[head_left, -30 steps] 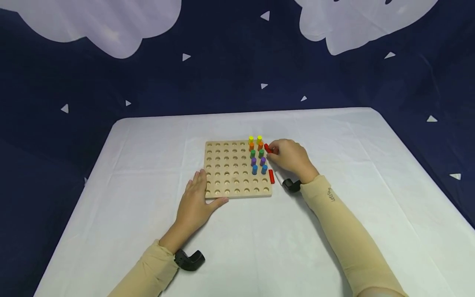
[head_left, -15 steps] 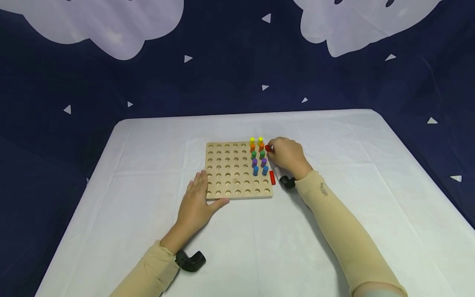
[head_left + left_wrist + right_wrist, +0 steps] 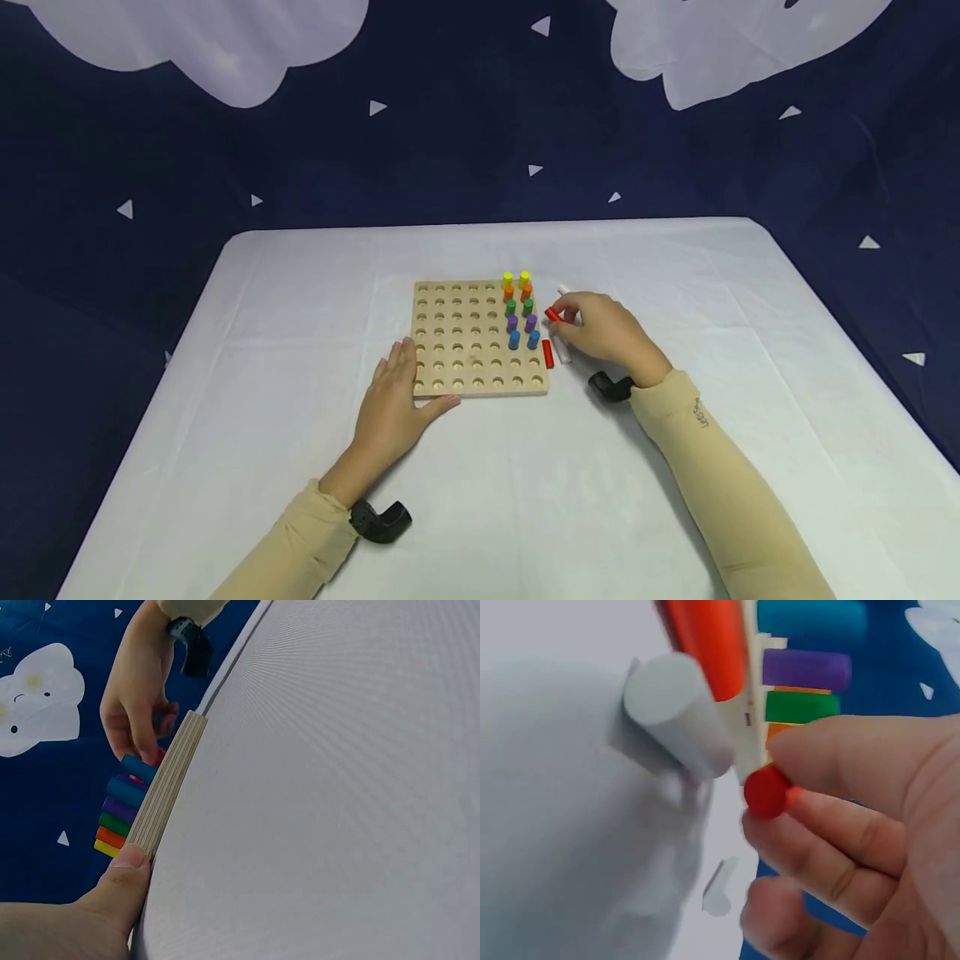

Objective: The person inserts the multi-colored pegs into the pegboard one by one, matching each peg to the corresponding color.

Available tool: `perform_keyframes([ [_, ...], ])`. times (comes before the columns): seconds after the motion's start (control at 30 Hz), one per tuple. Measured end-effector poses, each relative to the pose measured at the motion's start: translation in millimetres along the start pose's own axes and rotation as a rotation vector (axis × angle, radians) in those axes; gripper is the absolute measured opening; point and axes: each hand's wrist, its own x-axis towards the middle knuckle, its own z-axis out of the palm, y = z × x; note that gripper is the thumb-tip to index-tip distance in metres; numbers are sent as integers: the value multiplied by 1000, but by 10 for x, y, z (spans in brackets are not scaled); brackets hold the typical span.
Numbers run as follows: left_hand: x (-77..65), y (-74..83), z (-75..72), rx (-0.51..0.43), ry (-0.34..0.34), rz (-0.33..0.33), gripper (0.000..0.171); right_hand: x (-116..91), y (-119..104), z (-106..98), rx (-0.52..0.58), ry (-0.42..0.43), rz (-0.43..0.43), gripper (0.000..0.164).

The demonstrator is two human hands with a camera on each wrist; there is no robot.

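My right hand [image 3: 607, 329] pinches a red peg [image 3: 552, 314] between thumb and fingers, just off the board's right side. In the right wrist view the round end of this red peg [image 3: 766, 792] faces the camera. The wooden pegboard [image 3: 453, 342] lies flat, with rows of holes. Two columns of upright pegs stand at its right: yellow [image 3: 524, 277], orange [image 3: 527, 292], green [image 3: 528, 307], purple [image 3: 530, 322] and blue [image 3: 533, 339]. My left hand [image 3: 390, 412] rests against the board's left edge, fingers straight and thumb [image 3: 131, 859] along the front edge.
Another red peg [image 3: 548, 354] lies beside the board's right edge. Next to it lies a white peg [image 3: 561, 348], and a second white peg [image 3: 562, 290] lies farther back, partly behind the right hand. A white cloth [image 3: 480, 500] covers the table.
My right hand has drawn back toward me and to the right, away from the board's far corner, with the red peg still pinched. The far white peg now shows. The left hand stays put.
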Motion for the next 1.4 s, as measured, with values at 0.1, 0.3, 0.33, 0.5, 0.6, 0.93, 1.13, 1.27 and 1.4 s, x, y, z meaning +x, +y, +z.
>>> perform_keyframes([
  [0.1, 5, -5, -10, 3, 3, 0, 113, -68, -20, -36, 75, 33, -28, 23],
  [0.3, -3, -19, -18, 6, 1, -11, 113, -152, -105, -60, 183, 57, -77, 20],
  [0.33, -3, -20, -18, 5, 2, -11, 113, -160, -116, -59, 189, 60, -83, 20],
  [0.5, -2, -22, -17, -2, 2, -13, 114, -185, -179, -56, 213, 65, -101, 18],
  [0.6, -2, -24, -17, -5, -2, -15, 113, -203, -213, -57, 246, 56, -104, 18],
  [0.93, 4, -3, -23, 5, 18, 7, 114, -274, -315, -17, 263, 37, -157, 19],
  [1.13, 2, 6, -27, -1, 8, -1, 114, -285, -371, 65, 255, -1, -151, 17],
  [1.27, 0, 5, -19, 4, 4, -4, 114, -284, -382, 126, 258, -12, -135, 17],
  [1.4, -5, 1, -13, 4, -3, -10, 114, -287, -389, 176, 249, -9, -152, 17],
])
